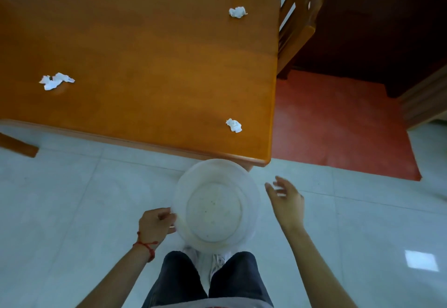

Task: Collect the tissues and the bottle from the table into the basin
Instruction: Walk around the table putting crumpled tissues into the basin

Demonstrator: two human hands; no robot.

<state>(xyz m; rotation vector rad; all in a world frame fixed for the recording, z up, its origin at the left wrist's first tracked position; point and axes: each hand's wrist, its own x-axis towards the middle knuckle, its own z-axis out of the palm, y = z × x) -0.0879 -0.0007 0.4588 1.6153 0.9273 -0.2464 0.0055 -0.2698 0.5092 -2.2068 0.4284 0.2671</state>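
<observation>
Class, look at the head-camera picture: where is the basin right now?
The basin is low in the centre of the head view, held off the floor just below the table's near right corner, with the left hand gripping its left rim.

Lighting, for your check: soft, even daylight; square window glare on floor tiles (421, 260); right hand (286, 202) motion-blurred; wide-angle bending at edges.

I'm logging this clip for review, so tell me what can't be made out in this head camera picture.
- Bottle: none visible in the head view; the orange wooden table is cut off by the top and left edges.
- Left hand fingers: those under the translucent white plastic basin rim are hidden by it.
- Specks inside the basin: too small to identify.
- White shoes: mostly hidden by the basin.
</observation>
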